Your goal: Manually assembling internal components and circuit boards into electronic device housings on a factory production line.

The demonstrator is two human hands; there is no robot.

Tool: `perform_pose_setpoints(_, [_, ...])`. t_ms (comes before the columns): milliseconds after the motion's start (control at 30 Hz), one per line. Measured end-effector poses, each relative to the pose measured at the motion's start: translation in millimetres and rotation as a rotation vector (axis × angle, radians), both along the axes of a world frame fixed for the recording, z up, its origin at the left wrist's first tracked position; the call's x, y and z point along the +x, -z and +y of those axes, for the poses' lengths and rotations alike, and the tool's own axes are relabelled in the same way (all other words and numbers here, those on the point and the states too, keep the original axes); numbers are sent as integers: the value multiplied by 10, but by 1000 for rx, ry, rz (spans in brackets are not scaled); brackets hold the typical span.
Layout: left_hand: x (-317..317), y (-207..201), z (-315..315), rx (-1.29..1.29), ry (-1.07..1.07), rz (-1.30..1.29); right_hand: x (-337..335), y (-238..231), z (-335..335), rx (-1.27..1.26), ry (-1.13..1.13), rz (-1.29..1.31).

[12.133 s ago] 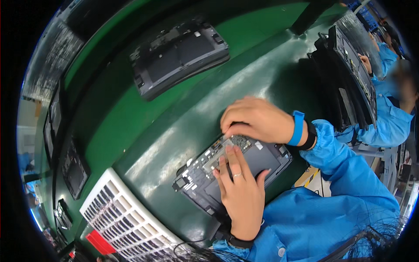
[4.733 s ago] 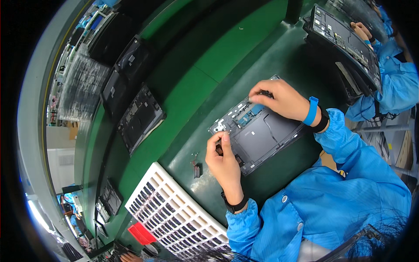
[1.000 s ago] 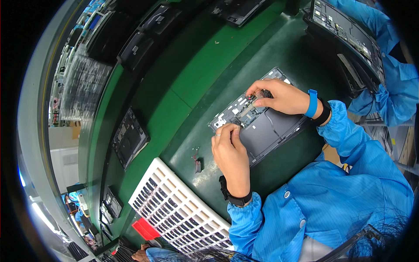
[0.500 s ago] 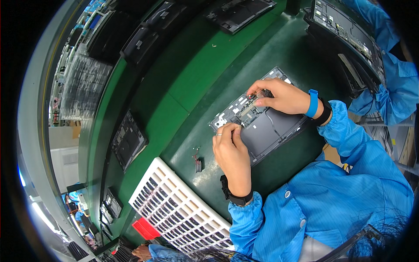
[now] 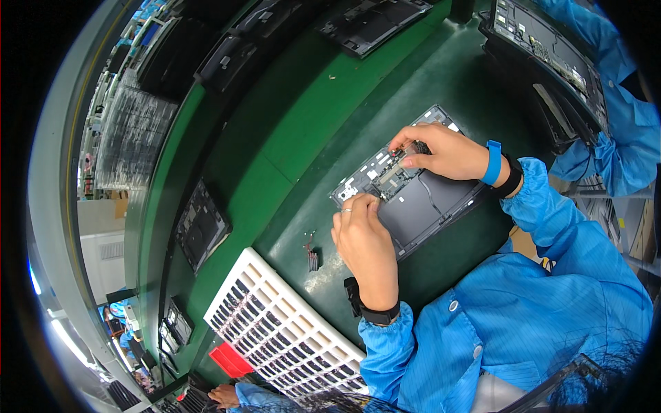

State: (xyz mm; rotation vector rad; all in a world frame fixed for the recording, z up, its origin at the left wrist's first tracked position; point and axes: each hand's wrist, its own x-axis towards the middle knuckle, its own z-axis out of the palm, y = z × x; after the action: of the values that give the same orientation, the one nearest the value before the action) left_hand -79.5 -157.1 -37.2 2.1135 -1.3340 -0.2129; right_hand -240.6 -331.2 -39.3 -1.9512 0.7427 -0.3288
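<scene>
A dark grey laptop case [image 5: 430,215] lies open and tilted on the green bench, with a narrow circuit board [image 5: 396,180] along its far side. My right hand [image 5: 447,153], with a blue band at the wrist, has thumb and fingers bent around the board's right part; its fingertips are partly hidden. At the case's left corner, my left hand [image 5: 365,241] pinches close to the board's left end. What lies between those fingertips is too small to make out. A small black part with thin wires [image 5: 313,259] rests on the bench left of the case.
A white slotted tray [image 5: 282,323] with rows of small dark wired parts stands at the near left, beside a red bin [image 5: 231,359]. Laptop cases [image 5: 201,226] lie along the green conveyor belt [image 5: 275,148]. More cases stand at the right [image 5: 551,62], near another person's blue sleeve [image 5: 606,158].
My left hand has shifted slightly left at the board's end; my right hand stays put. The cases on the belt have slid a little toward the lower left.
</scene>
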Motion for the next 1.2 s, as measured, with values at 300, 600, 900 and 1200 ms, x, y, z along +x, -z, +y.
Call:
perform_pose_setpoints(300, [-19, -68, -39, 53, 11, -64, -15, 73, -9, -46, -9, -49])
perform_pose_setpoints(600, [-25, -92, -46, 66, 1, -63, -11, 81, -8, -67, -8, -38])
perform_pose_setpoints(900, [-44, -70, -67, 81, -3, -53, -37, 84, -40, -24, -18, -49])
perform_pose_setpoints(1200, [-38, -98, -88, 104, 17, -167, -3, 33, -28, -45, 4, -31])
